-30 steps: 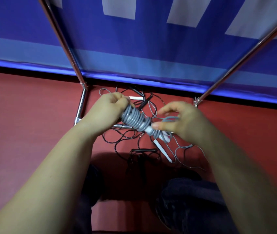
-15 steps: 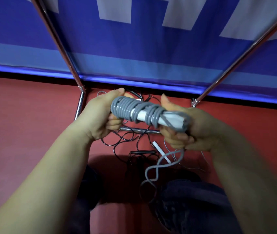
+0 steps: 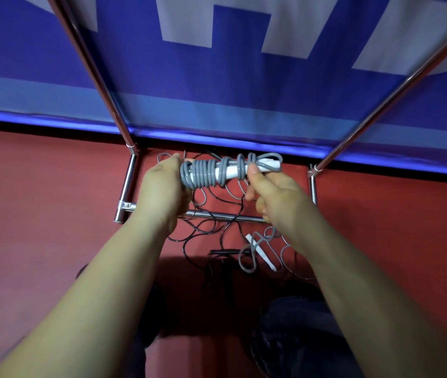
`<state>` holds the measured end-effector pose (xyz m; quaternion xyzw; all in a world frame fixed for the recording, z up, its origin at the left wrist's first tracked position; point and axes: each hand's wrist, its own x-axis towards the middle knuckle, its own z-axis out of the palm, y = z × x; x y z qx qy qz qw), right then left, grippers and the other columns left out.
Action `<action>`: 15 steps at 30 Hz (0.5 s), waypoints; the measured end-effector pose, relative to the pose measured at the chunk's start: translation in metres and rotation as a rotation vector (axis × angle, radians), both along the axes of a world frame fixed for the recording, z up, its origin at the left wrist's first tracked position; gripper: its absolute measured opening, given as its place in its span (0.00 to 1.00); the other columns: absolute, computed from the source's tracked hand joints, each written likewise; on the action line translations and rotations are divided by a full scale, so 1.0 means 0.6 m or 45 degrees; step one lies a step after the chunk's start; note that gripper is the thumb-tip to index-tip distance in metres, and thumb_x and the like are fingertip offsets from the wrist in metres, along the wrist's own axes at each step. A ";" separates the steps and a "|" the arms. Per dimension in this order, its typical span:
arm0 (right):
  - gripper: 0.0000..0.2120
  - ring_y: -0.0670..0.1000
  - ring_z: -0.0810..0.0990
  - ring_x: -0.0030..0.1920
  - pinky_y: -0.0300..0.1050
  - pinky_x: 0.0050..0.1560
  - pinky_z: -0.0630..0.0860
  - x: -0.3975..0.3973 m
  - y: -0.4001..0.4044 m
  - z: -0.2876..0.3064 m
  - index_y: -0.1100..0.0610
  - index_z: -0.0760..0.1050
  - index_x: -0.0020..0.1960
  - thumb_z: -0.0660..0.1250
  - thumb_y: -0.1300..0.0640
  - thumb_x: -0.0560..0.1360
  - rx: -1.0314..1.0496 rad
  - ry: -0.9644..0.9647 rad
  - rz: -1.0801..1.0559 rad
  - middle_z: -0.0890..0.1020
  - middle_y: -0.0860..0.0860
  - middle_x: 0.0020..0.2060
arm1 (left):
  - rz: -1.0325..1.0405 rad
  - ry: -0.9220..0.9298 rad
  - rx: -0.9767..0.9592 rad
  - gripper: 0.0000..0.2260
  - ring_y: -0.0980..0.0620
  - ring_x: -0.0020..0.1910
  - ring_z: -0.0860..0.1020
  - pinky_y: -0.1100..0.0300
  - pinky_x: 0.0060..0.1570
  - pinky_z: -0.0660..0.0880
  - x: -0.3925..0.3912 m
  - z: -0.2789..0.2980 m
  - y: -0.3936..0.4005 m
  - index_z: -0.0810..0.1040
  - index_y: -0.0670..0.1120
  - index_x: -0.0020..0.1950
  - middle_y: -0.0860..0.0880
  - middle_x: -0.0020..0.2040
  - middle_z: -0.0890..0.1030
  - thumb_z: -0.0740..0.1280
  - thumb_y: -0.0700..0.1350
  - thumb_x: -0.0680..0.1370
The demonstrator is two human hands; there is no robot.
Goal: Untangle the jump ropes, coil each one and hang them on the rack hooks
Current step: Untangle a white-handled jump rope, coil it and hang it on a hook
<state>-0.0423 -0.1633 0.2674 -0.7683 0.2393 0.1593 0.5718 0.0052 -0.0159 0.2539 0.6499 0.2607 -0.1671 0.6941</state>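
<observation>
Tightly coiled grey jump rope [image 3: 206,174] — white handle [image 3: 227,171] inside.

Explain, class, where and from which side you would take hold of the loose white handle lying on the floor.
Grip the loose white handle around its lower, bare end, coming from above with fingers across its width. It lies flat and slanted on the red floor, and grey cord loops over its upper end, so the lower end is probably freest. Both hands are busy with the coiled grey rope.
</observation>
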 end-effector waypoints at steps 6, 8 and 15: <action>0.18 0.42 0.55 0.17 0.34 0.19 0.53 0.010 0.013 0.006 0.53 0.64 0.33 0.58 0.47 0.79 0.300 0.043 -0.310 0.60 0.47 0.22 | -0.015 -0.668 0.508 0.14 0.60 0.28 0.69 0.69 0.30 0.66 -0.025 0.006 -0.010 0.74 0.52 0.38 0.53 0.31 0.74 0.55 0.46 0.82; 0.18 0.42 0.53 0.17 0.31 0.18 0.50 0.013 0.011 0.012 0.52 0.63 0.33 0.59 0.49 0.79 0.436 0.040 -0.380 0.57 0.46 0.20 | -0.009 -0.788 0.586 0.12 0.58 0.30 0.69 0.65 0.31 0.65 -0.032 0.008 -0.013 0.72 0.56 0.39 0.50 0.31 0.73 0.55 0.48 0.80; 0.25 0.43 0.53 0.18 0.31 0.19 0.50 0.006 -0.004 0.016 0.53 0.62 0.24 0.61 0.50 0.78 0.393 -0.174 -0.376 0.57 0.44 0.19 | -0.180 -0.556 0.069 0.13 0.55 0.20 0.64 0.67 0.21 0.61 -0.026 0.017 -0.006 0.77 0.48 0.40 0.53 0.21 0.69 0.56 0.44 0.82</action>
